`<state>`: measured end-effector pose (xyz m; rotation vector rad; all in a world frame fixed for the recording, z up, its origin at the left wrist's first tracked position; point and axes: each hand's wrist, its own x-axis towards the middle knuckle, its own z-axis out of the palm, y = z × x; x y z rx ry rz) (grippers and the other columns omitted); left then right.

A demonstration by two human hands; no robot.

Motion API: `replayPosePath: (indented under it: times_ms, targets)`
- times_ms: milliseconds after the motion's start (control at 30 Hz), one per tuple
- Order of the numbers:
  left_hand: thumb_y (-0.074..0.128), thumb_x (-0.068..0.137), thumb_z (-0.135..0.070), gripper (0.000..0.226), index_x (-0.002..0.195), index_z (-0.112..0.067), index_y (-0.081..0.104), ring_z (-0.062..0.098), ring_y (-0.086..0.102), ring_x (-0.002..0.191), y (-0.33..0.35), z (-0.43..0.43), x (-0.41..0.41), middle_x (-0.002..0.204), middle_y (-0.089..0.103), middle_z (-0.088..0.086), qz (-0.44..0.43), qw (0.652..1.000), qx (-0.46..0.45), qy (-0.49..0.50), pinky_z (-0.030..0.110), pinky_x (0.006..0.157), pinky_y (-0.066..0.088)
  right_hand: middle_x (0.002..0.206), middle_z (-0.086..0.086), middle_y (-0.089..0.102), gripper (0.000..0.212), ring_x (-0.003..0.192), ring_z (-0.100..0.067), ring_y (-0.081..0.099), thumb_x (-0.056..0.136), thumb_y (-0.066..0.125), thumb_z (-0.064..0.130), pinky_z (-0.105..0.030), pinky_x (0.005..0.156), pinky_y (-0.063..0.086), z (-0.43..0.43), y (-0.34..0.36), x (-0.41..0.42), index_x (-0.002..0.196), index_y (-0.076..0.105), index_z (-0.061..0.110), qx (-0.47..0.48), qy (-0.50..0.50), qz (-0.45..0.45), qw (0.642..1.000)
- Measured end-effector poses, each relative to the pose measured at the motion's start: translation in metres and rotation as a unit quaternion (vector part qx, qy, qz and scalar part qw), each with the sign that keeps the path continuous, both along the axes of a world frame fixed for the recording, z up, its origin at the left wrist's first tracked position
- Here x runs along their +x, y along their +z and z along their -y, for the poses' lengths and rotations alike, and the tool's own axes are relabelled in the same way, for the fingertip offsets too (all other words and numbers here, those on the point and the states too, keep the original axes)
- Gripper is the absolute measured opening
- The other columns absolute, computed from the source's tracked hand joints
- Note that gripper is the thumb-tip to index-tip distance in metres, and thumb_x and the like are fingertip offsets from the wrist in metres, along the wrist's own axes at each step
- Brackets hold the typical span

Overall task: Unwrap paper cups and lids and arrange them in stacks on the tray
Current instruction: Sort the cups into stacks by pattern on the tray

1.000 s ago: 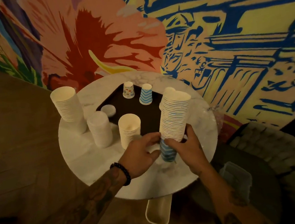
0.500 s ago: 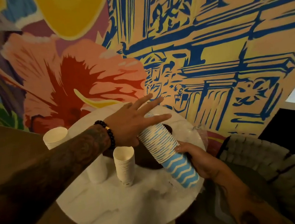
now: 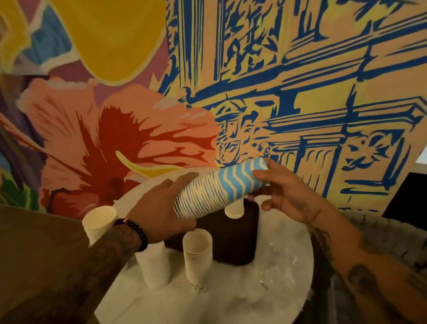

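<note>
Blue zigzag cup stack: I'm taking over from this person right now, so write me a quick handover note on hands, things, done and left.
Left hand holds the rim end of the blue zigzag cup stack; right hand pinches its base end. The stack lies sideways in the air above the dark tray.
On the marble table, left of the tray: lid stack, short white cup stack, tall white cup stack.
Done: no wrap shows on the blue stack.
Left: stand it on the tray, then probably move the other stacks onto it.
</note>
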<state>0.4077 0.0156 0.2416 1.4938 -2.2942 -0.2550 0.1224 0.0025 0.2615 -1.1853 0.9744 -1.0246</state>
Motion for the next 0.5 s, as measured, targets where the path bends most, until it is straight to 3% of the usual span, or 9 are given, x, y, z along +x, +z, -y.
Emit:
replayPosePath:
  times_ms: [133,267,333,400,500]
  targets:
    - [0.084,0.070,-0.041,0.092,0.143,-0.046,0.028,0.004,0.055,0.101,0.001,-0.024,0.002,0.120,0.053,-0.021,-0.136,0.990,0.026,0.008,0.012,0.081,0.043,0.094,-0.008,0.065,0.030,0.061,-0.018,0.059,0.091,0.071,0.031,-0.026,0.043,0.041,0.009,0.021,0.038,0.116,0.062,0.016,-0.071,-0.069,-0.023,0.995]
    - [0.088,0.065,-0.040,0.092,0.139,-0.044,0.033,0.001,0.054,0.115,-0.008,-0.034,0.004,0.130,0.052,-0.022,-0.272,0.958,0.090,0.020,0.026,0.096,0.046,0.094,-0.008,0.063,0.028,0.057,-0.016,0.051,0.092,0.071,0.033,-0.027,0.044,0.042,0.017,0.038,0.073,0.116,0.066,0.020,-0.102,-0.054,-0.027,0.993]
    - [0.086,0.060,-0.050,0.089,0.136,-0.038,0.040,-0.004,0.059,0.108,-0.008,-0.037,0.004,0.125,0.058,-0.020,-0.339,0.930,0.135,0.034,0.029,0.096,0.050,0.093,-0.007,0.062,0.030,0.058,-0.016,0.050,0.091,0.072,0.034,-0.028,0.045,0.043,0.026,0.043,0.086,0.117,0.063,0.020,-0.108,-0.041,-0.033,0.993]
    - [0.085,0.065,-0.054,0.083,0.134,-0.032,0.045,-0.005,0.064,0.098,-0.002,-0.040,0.004,0.118,0.065,-0.017,-0.411,0.893,0.178,0.053,0.022,0.085,0.053,0.095,-0.006,0.062,0.030,0.061,-0.016,0.051,0.092,0.071,0.034,-0.029,0.047,0.044,0.035,0.045,0.099,0.117,0.062,0.020,-0.112,-0.020,-0.042,0.993]
    - [0.066,0.082,-0.052,0.045,0.122,-0.035,0.056,-0.002,0.070,0.091,0.005,-0.037,0.001,0.105,0.074,-0.016,-0.492,0.835,0.241,0.059,0.013,0.070,0.052,0.102,-0.001,0.064,0.024,0.068,-0.008,0.064,0.098,0.062,0.031,-0.025,0.054,0.049,0.049,0.046,0.119,0.118,0.061,0.018,-0.130,0.004,-0.071,0.989]
